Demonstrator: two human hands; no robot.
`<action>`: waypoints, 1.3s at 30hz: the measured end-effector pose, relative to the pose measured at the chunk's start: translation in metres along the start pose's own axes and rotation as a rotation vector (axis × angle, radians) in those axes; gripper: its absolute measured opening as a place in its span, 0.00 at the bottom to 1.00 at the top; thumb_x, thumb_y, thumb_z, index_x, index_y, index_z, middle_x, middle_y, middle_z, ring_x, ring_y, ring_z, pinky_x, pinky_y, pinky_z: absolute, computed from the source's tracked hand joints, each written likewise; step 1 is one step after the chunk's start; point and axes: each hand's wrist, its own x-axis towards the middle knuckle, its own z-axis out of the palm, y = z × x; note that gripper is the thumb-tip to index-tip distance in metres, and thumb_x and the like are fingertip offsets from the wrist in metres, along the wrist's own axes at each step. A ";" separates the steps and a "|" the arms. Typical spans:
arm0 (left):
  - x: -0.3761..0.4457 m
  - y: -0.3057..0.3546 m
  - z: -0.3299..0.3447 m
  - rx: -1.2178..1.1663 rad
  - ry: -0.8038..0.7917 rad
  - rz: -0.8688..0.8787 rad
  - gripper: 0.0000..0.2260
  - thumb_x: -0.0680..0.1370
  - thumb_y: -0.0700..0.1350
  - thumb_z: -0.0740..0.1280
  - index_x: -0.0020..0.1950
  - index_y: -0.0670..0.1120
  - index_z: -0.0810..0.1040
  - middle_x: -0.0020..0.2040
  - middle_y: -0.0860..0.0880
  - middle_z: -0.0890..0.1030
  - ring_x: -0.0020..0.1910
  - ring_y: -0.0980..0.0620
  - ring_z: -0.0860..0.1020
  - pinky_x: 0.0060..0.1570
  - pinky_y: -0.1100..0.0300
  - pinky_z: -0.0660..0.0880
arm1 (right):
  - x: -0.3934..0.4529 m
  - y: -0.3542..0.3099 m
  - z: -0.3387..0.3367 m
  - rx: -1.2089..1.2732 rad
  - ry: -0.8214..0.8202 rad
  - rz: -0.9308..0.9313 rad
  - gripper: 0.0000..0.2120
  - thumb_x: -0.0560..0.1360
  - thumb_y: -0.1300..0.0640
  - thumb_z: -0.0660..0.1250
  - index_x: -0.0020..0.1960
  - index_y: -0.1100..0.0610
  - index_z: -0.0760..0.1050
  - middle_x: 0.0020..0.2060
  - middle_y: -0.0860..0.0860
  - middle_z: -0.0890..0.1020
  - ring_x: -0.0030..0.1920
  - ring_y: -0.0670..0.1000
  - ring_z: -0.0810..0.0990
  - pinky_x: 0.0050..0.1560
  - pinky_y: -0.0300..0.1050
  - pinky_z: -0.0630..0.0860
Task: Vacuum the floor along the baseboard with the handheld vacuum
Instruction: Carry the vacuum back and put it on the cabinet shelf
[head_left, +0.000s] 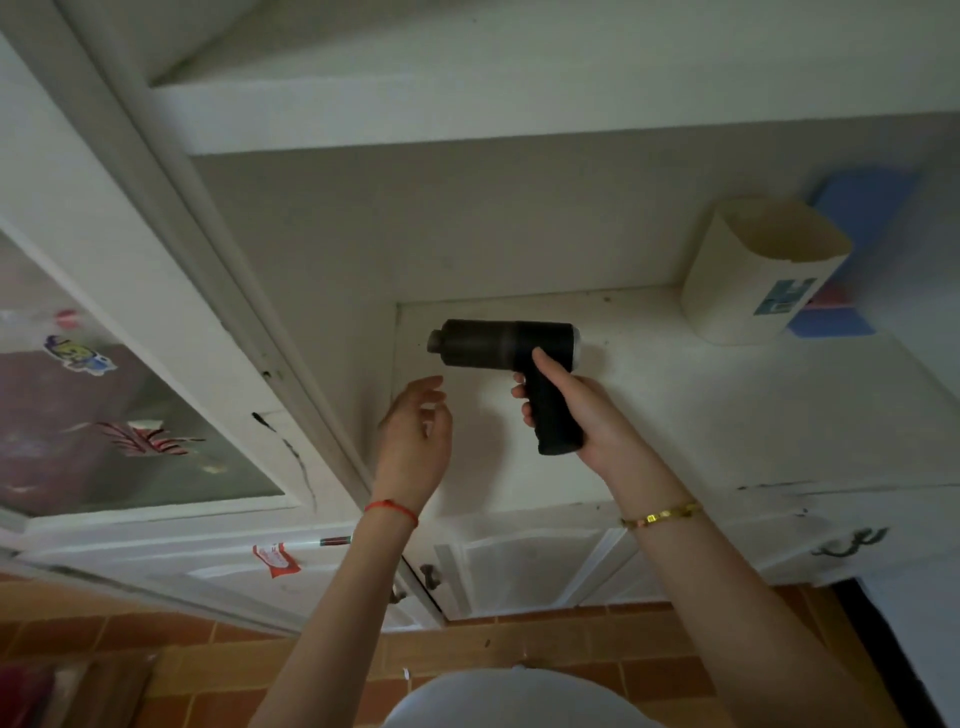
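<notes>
Fingers of the right hand (582, 415) curl around the black grip of the handheld vacuum (506, 345), thumb lying along the barrel; the barrel is horizontal, nozzle pointing left, held above the white cabinet counter (701, 415). Fingers of the left hand (415, 431) are loosely curved and slightly spread, holding nothing, just left of the nozzle. A red string bracelet (390, 509) circles the left wrist, a gold bracelet (660, 515) the right. Far right on the counter stands a cream container (753, 275) bearing a teal label, its writing unreadable. Stickers (78, 353) mark the glass door at left; their print is illegible. Terracotta floor tiles (545, 649) lie near the viewer
</notes>
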 end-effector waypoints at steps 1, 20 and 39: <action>0.007 -0.001 0.002 0.027 0.009 0.005 0.15 0.80 0.39 0.60 0.67 0.46 0.74 0.60 0.47 0.79 0.52 0.51 0.78 0.49 0.66 0.73 | 0.013 -0.005 0.004 -0.008 0.005 -0.007 0.21 0.73 0.48 0.72 0.57 0.64 0.79 0.41 0.56 0.83 0.35 0.52 0.79 0.41 0.45 0.77; 0.063 -0.024 0.026 0.468 -0.034 0.084 0.19 0.79 0.39 0.59 0.70 0.42 0.71 0.66 0.41 0.74 0.64 0.41 0.71 0.63 0.52 0.69 | 0.257 -0.004 0.028 -0.338 0.105 0.056 0.63 0.41 0.27 0.77 0.66 0.63 0.73 0.59 0.59 0.80 0.58 0.61 0.80 0.58 0.58 0.78; 0.055 -0.045 0.031 0.560 -0.050 0.132 0.17 0.76 0.37 0.62 0.65 0.40 0.75 0.62 0.41 0.77 0.60 0.40 0.74 0.58 0.52 0.69 | 0.191 -0.033 0.058 -0.957 0.347 -0.213 0.26 0.73 0.36 0.66 0.29 0.55 0.65 0.26 0.50 0.70 0.26 0.47 0.69 0.24 0.42 0.61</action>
